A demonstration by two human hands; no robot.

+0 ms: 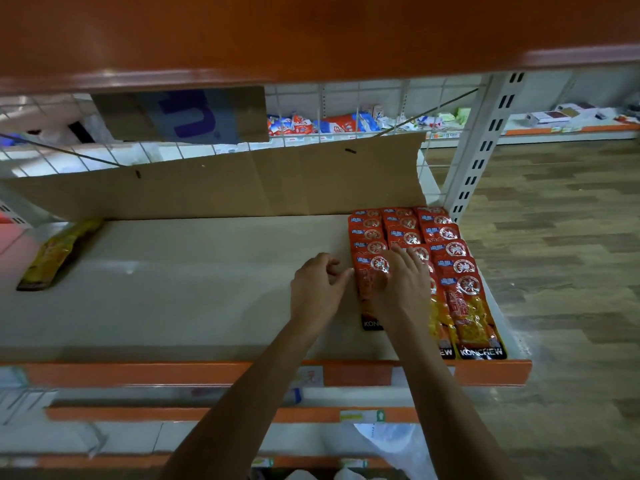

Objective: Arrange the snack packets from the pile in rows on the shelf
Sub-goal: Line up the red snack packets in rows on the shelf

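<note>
Here, the right hand (398, 282) lies flat, fingers (403, 256) released, on a red snack packet (372, 271) on the shelf (173, 289); left hand (317, 289), loosely curled, touches the packet's edge.

Three overlapping rows of red snack packets (446, 251) are seen on the shelf (173, 306); one yellow packet (52, 258) is seen apart at left. Two hands are counted.

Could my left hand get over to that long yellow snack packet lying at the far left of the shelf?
Probably yes. The left hand rests beside the red snack packets, holding nothing visible, and only bare cardboard-lined shelf lies between it and the yellow snack packet.
</note>
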